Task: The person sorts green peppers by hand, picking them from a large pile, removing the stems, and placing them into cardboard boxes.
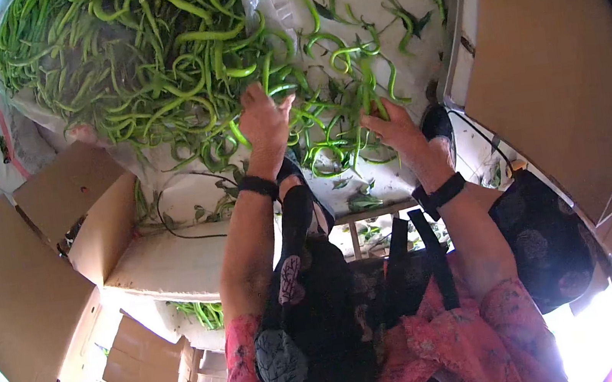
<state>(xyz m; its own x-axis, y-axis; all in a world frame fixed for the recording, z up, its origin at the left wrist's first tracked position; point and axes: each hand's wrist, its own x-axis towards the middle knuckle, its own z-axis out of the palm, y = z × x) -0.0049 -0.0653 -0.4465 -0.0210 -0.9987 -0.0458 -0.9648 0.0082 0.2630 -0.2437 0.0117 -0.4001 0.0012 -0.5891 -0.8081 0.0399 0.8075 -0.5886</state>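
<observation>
A big heap of long green chili peppers [150, 64] lies at the far left, with looser peppers trailing from its right edge. At that edge is my left hand [266, 123], its fingers curled down among the peppers and its thumb turned to the right. Peppers touch it on both sides, and what its fingertips grip is hidden. To the right, my right hand [392, 129] is closed on a few green chili peppers [369, 94], which stick up and out past the fingers. Between and below the hands lie curled loose peppers [324, 154].
Open cardboard boxes stand at the left [20, 306] and right [546, 74]. A dark cable [170, 216] loops over the pale surface in front of the heap. Scattered leaves [363, 197] and stray peppers lie about. More peppers [202, 313] show lower left.
</observation>
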